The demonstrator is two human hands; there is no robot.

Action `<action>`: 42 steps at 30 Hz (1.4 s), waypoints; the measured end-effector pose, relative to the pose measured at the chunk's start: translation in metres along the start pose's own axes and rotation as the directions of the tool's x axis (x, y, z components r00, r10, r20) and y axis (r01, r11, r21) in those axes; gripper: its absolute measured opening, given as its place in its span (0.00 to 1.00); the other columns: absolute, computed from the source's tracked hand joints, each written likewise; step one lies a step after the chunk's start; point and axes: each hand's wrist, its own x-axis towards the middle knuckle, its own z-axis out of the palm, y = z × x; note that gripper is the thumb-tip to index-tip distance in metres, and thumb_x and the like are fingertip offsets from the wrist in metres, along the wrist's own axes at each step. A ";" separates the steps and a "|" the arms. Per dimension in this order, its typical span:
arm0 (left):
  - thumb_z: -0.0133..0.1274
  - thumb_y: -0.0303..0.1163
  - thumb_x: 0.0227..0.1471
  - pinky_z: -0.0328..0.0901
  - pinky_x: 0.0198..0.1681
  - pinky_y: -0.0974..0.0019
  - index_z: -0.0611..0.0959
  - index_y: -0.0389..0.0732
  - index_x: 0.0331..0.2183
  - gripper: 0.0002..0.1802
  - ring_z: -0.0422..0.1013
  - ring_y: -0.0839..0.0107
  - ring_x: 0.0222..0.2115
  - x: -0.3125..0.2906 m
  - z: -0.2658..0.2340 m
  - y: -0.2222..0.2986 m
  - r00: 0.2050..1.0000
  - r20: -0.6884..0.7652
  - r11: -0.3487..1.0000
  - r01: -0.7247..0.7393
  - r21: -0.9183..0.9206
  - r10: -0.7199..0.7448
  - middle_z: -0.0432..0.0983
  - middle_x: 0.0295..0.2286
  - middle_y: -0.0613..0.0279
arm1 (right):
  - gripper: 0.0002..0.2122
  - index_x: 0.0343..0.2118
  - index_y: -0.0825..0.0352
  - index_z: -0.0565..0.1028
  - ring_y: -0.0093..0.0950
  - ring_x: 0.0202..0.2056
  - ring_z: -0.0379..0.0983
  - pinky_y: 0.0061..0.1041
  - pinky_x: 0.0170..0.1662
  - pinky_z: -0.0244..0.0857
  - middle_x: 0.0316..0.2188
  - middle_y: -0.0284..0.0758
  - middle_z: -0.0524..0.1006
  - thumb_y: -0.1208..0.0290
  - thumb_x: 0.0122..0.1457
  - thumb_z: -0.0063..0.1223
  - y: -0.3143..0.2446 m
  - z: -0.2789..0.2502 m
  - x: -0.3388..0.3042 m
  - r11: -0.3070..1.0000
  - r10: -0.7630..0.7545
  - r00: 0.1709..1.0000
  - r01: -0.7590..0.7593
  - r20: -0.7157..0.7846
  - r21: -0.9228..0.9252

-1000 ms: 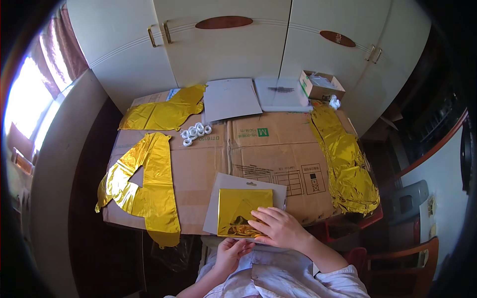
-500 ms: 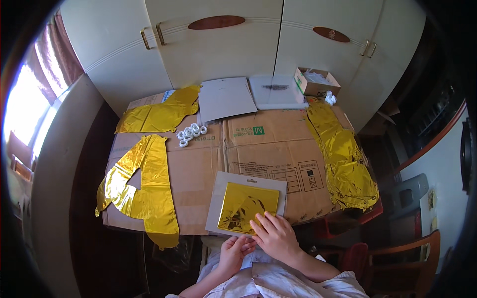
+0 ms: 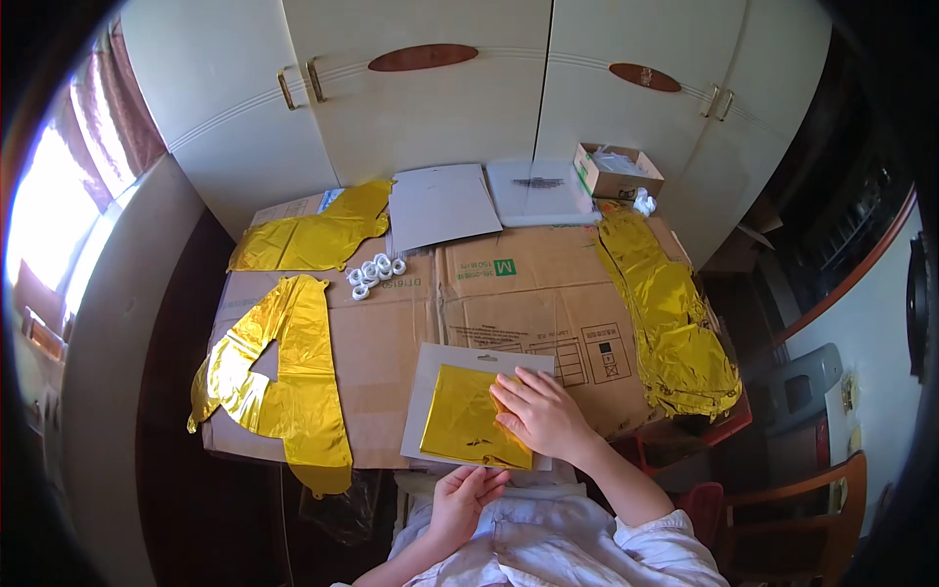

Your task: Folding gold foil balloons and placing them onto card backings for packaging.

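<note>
A folded gold foil balloon (image 3: pixel 465 416) lies on a grey card (image 3: pixel 419 396) with a hanging slot in its top edge, at the near edge of the table. My right hand (image 3: pixel 541 416) rests flat on the foil's right part, fingers stretched out. Below the card's lower edge is my left hand (image 3: pixel 468 501), its fingers curled and thumb against the forefinger; what it may pinch there is too small to make out. Creases and a dark reflection show at the foil's lower right corner.
Flattened cardboard (image 3: pixel 381 342) covers the table. An A-shaped gold foil balloon (image 3: pixel 308 362) lies left, another gold foil piece (image 3: pixel 293 243) behind it, more foil (image 3: pixel 670 313) right. White rolls (image 3: pixel 377 274), grey cards (image 3: pixel 445 205), a clear plastic stack (image 3: pixel 538 201) and an open box (image 3: pixel 618 181) are farther back.
My right hand has moved up from the foil's lower right corner to its right side. The foil surface looks flatter. My left hand stays by the card's lower edge.
</note>
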 end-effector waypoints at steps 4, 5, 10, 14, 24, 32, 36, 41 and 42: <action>0.45 0.29 0.62 0.74 0.41 0.63 0.77 0.33 0.38 0.10 0.77 0.62 0.39 0.008 -0.001 0.002 0.999 0.043 1.000 0.009 -0.016 -0.008 0.79 0.36 0.53 | 0.19 0.50 0.64 0.74 0.38 0.55 0.67 0.38 0.58 0.58 0.50 0.36 0.75 0.58 0.60 0.51 -0.004 -0.001 0.000 1.000 0.011 1.000 -0.011 -0.009 -0.012; 0.45 0.29 0.62 0.74 0.40 0.63 0.77 0.33 0.38 0.10 0.77 0.63 0.38 0.008 -0.002 0.002 0.999 0.041 1.000 0.006 -0.012 -0.006 0.79 0.35 0.53 | 0.19 0.50 0.64 0.74 0.37 0.55 0.67 0.37 0.58 0.58 0.50 0.35 0.75 0.58 0.59 0.51 -0.004 -0.001 -0.001 1.000 0.008 1.000 -0.008 -0.005 -0.012; 0.48 0.31 0.61 0.74 0.38 0.64 0.77 0.34 0.39 0.10 0.78 0.65 0.35 0.005 -0.002 0.000 0.999 -0.014 0.997 -0.028 0.069 0.029 0.79 0.34 0.54 | 0.19 0.48 0.64 0.74 0.34 0.51 0.70 0.35 0.55 0.61 0.47 0.34 0.77 0.61 0.55 0.57 -0.010 -0.006 -0.003 1.000 0.018 0.999 -0.017 -0.033 0.020; 0.50 0.31 0.60 0.74 0.36 0.66 0.77 0.35 0.39 0.10 0.78 0.66 0.34 -0.005 -0.011 -0.011 0.998 -0.040 0.988 -0.043 0.147 0.050 0.79 0.33 0.54 | 0.18 0.44 0.63 0.76 0.28 0.46 0.73 0.29 0.48 0.67 0.43 0.31 0.78 0.66 0.49 0.61 -0.018 -0.004 -0.002 0.998 -0.010 0.997 0.005 -0.078 -0.066; 0.51 0.31 0.59 0.73 0.35 0.66 0.77 0.36 0.37 0.08 0.79 0.66 0.32 -0.005 -0.015 -0.019 0.994 -0.096 0.992 -0.033 0.119 0.044 0.80 0.32 0.53 | 0.07 0.30 0.63 0.77 0.22 0.32 0.73 0.23 0.32 0.69 0.28 0.27 0.75 0.72 0.46 0.55 -0.025 0.006 0.002 0.949 -0.139 0.989 0.115 -0.060 -0.294; 0.51 0.30 0.59 0.73 0.33 0.68 0.76 0.34 0.37 0.09 0.79 0.66 0.32 0.000 -0.013 -0.010 0.991 -0.089 0.990 -0.094 0.109 0.103 0.80 0.31 0.54 | 0.07 0.29 0.63 0.77 0.22 0.27 0.70 0.22 0.27 0.66 0.22 0.25 0.70 0.71 0.46 0.54 -0.044 -0.004 -0.002 0.959 -0.191 0.980 0.174 -0.053 -0.225; 0.50 0.30 0.60 0.73 0.32 0.70 0.77 0.33 0.37 0.09 0.78 0.69 0.31 -0.001 -0.009 -0.005 0.991 -0.087 0.991 -0.095 0.096 0.104 0.80 0.31 0.54 | 0.08 0.31 0.63 0.78 0.22 0.28 0.70 0.22 0.28 0.66 0.22 0.25 0.70 0.70 0.46 0.54 -0.057 -0.006 -0.012 0.960 -0.209 0.978 0.200 -0.024 -0.194; 0.49 0.29 0.60 0.74 0.32 0.70 0.78 0.32 0.36 0.09 0.77 0.72 0.28 -0.002 -0.012 -0.007 0.988 -0.114 0.990 -0.089 0.108 0.101 0.79 0.30 0.56 | 0.09 0.33 0.64 0.78 0.21 0.29 0.71 0.21 0.29 0.67 0.23 0.25 0.72 0.70 0.47 0.55 -0.069 -0.008 -0.023 0.962 -0.222 0.975 0.216 -0.017 -0.167; 0.49 0.29 0.60 0.74 0.32 0.70 0.78 0.32 0.36 0.09 0.77 0.72 0.27 -0.002 -0.012 -0.008 0.988 -0.117 0.990 -0.085 0.109 0.098 0.79 0.30 0.56 | 0.09 0.33 0.64 0.78 0.21 0.29 0.71 0.21 0.30 0.67 0.24 0.25 0.72 0.70 0.47 0.55 -0.070 -0.008 -0.025 0.962 -0.222 0.975 0.216 -0.019 -0.170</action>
